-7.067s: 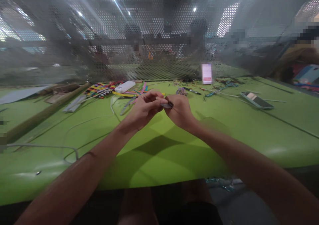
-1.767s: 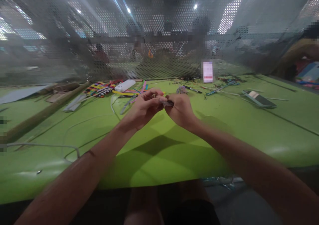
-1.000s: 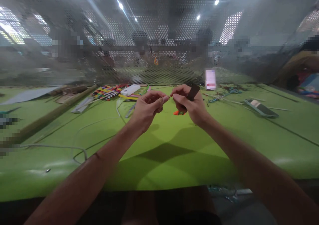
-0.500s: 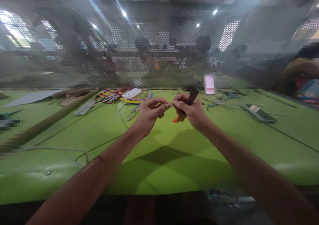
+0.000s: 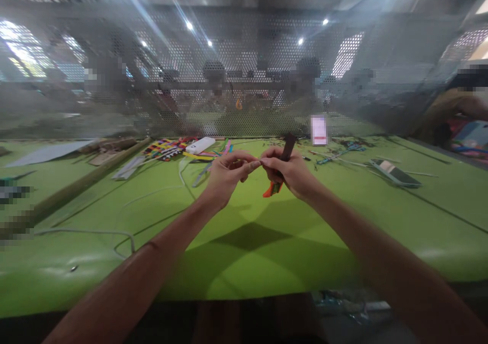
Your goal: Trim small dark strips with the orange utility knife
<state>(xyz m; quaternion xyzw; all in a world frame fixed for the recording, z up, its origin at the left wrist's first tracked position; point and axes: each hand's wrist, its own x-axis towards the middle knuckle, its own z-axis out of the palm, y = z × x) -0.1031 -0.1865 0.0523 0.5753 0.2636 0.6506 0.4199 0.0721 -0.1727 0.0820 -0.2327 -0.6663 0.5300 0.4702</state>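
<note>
Above the middle of the green table [image 5: 244, 278], my left hand [image 5: 229, 175] is closed in a pinch, its fingertips meeting those of my right hand. Whatever lies between the fingertips is too small to make out. My right hand [image 5: 290, 171] is wrapped round a tool with a dark, flat upper part [image 5: 288, 147] pointing up and an orange end [image 5: 271, 189] below the palm. Its thumb and forefinger are pinched together as well.
Colourful woven strips [image 5: 170, 149] and a white device [image 5: 201, 145] lie at the back left, beside a long pole [image 5: 76, 189]. A lit phone [image 5: 319, 129] stands at the back. On the right is a dark tray-like object [image 5: 396, 173]. A person sits far right.
My fingertips have come together. The tool in my right hand has tilted more upright, its orange end lower.
</note>
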